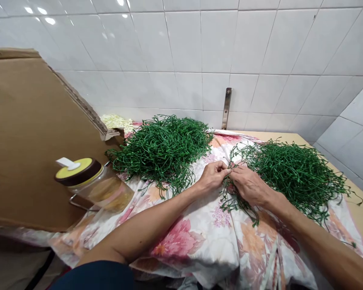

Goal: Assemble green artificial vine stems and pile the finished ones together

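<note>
My left hand [214, 175] and my right hand [248, 185] meet over the middle of the floral cloth [196, 249]. Fingers of both hands are pinched together on thin green stems [236, 155] with small bud-like tips, which look like artificial plant sprigs. Some of these sprigs hang below my right hand, and others stick up above it. A large heap of the same green sprigs [166, 149] lies to the left of my hands. Another heap of green sprigs [293, 173] is just right of my right hand. The exact spot being pinched is hidden by the fingertips.
At left stands a big cardboard box [33, 141]. In front of it, a clear jar [109, 193] with a yellow and brown lid tilts on the cloth. Pale yellowish pieces [117, 122] lie behind the left heap. A metal bracket [226, 108] is against the tiled wall [184, 44].
</note>
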Demonstrator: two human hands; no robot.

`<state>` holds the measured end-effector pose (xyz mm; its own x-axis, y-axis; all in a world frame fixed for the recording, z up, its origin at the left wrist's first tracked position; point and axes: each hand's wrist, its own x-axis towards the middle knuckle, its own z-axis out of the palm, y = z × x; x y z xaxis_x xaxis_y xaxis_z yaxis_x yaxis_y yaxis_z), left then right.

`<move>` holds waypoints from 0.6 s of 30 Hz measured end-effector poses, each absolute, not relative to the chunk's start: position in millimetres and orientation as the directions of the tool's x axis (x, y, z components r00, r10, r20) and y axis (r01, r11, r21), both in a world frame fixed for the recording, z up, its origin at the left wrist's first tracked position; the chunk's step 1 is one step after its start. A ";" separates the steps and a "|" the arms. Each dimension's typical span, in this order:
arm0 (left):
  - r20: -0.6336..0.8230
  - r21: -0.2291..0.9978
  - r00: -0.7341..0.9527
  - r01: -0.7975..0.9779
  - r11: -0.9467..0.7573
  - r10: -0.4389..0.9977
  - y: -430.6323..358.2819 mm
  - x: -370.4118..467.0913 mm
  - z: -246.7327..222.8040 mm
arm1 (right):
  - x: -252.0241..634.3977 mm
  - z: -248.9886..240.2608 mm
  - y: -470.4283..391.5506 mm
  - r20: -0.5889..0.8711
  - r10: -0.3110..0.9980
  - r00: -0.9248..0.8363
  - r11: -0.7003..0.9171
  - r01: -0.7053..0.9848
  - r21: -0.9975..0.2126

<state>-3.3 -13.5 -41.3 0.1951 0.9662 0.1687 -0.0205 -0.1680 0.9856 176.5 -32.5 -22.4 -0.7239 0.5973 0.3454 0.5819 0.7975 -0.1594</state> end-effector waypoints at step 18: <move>-0.003 0.971 0.412 -0.215 0.101 0.911 -9.9 -21.8 -25.0 | 195.3 12.8 -38.4 0.564 0.796 -0.219 0.565 0.603 -0.563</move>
